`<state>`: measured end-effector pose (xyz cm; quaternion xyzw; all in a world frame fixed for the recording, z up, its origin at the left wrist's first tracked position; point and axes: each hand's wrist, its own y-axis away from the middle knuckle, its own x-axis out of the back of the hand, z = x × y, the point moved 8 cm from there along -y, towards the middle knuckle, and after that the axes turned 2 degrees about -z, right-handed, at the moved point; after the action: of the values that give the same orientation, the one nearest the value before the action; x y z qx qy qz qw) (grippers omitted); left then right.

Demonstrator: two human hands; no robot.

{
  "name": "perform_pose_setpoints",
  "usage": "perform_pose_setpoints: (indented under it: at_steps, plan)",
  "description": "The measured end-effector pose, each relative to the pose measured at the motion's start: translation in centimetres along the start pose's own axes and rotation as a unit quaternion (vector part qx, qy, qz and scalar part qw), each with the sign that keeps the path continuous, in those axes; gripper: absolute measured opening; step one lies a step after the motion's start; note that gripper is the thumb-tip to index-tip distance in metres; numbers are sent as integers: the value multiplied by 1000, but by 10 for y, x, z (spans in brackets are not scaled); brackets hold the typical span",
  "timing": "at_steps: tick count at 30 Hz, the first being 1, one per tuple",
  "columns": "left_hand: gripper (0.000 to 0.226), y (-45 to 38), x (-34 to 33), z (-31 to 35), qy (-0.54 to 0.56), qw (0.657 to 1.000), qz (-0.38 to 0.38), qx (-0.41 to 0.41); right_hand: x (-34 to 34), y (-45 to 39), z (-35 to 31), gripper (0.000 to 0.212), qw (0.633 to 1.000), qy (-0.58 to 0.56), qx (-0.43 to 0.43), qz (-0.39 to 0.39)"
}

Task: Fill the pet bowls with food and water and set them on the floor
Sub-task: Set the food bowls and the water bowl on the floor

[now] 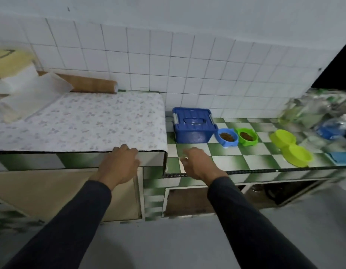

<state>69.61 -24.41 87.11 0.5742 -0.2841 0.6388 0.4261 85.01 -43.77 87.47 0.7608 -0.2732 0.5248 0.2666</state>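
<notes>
A blue pet bowl (227,140) and a green pet bowl (247,136), both holding brown kibble, stand side by side on the green-and-white checked counter (222,158). To their left stands a blue lidded storage box (193,125). A lime double bowl (291,148) lies to the right, with nothing in it. My left hand (120,164) rests on the front edge of the raised counter (84,123), fingers loosely curled over it. Over the lower counter's front edge hovers my right hand (199,164), fingers relaxed and holding nothing, well short of the bowls.
The raised counter carries a floral cloth. Clear plastic bottles (312,111) and a blue-labelled water bottle (331,127) crowd the far right, blurred. A blue flat item (341,158) lies at the right edge. Open cupboard bays sit below the counter; grey floor (178,241) spreads in front.
</notes>
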Motion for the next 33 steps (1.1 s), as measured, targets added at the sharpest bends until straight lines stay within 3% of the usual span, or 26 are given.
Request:
perform_pose_setpoints:
  at_steps: [20, 33]
  plan:
    - [49, -152, -85, 285, -53, 969, -86, -228, 40, 46, 277, 37, 974, 5, -226, 9]
    - [38, -274, -109, 395, -71, 952, -127, -270, 64, -23, 394, 40, 964, 29, -266, -7]
